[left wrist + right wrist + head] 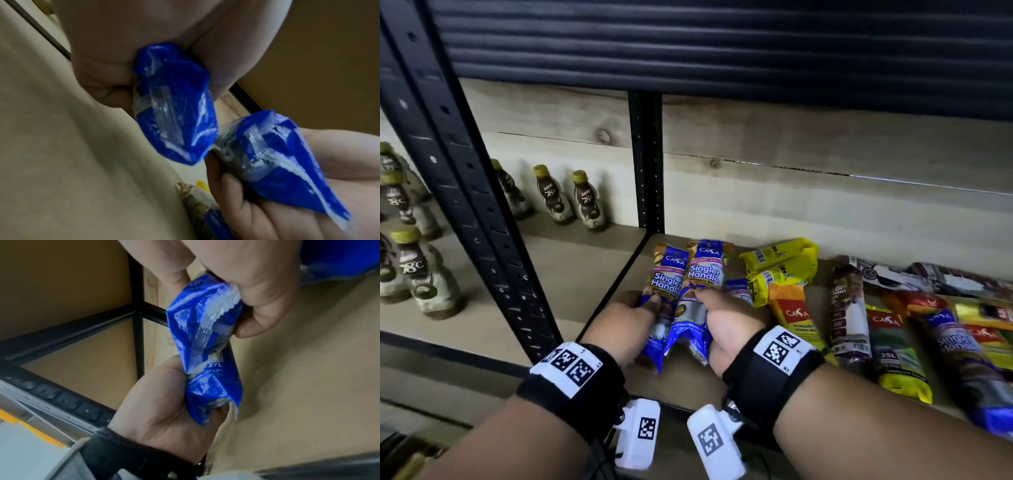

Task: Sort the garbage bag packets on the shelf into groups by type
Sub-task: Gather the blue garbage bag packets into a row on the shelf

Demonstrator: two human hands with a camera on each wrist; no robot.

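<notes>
Two blue "Singlet Handle" garbage bag packets are held side by side over the left end of the wooden shelf (619, 274). My left hand (633, 315) grips the lower half of the left packet (666, 281), thumb on its front. My right hand (722, 315) grips the right packet (703, 270) the same way. The left wrist view shows the left hand (102, 73) round its packet (174, 105), with the right hand's packet (277, 162) beside it. In the right wrist view the left hand's packet (205, 345) lies against the right hand's fingers (263, 305).
A third blue packet (738, 289) lies partly hidden behind my right hand. To the right lie yellow packets (780, 260), an orange one (794, 315), a maroon one (847, 308), a green 25L one (897, 349) and another blue one (959, 346). Bottles (554, 198) stand beyond the black upright (647, 154).
</notes>
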